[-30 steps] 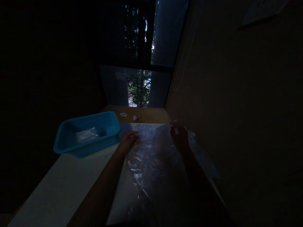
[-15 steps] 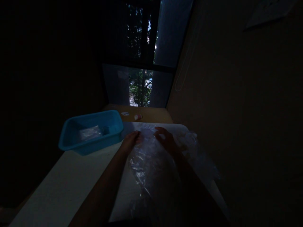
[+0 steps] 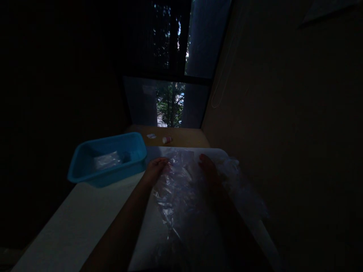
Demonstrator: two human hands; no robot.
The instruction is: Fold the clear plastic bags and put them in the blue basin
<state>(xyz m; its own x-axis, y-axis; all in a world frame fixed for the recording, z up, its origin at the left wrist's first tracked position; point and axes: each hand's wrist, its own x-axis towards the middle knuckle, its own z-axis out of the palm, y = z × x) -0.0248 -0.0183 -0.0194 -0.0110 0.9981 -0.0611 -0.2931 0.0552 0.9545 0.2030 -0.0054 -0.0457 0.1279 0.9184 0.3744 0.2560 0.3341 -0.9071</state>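
Note:
A clear, crinkled plastic bag lies spread over the white table in front of me, catching light along its folds. At its upper left edge, my left hand is closed with thumb and fingers pinching the plastic. My right hand is at the bag's upper right side, just right of its far corner. That hand is dark and blurred, and whether its fingers grip any plastic cannot be made out. More loose clear plastic is bunched to the right of my right forearm, over the table's edge.
A blue plastic basin stands at the table's back left, with a clear packet inside. Behind the white table, a wooden ledge holds a small pinkish-white cylinder and a crumpled white scrap. A wall rises close on the right.
My right hand has moved right, away from the bag's upper middle, and its pinched finger shape no longer shows. The plastic between the hands looks flatter. My left hand stays at the left edge.

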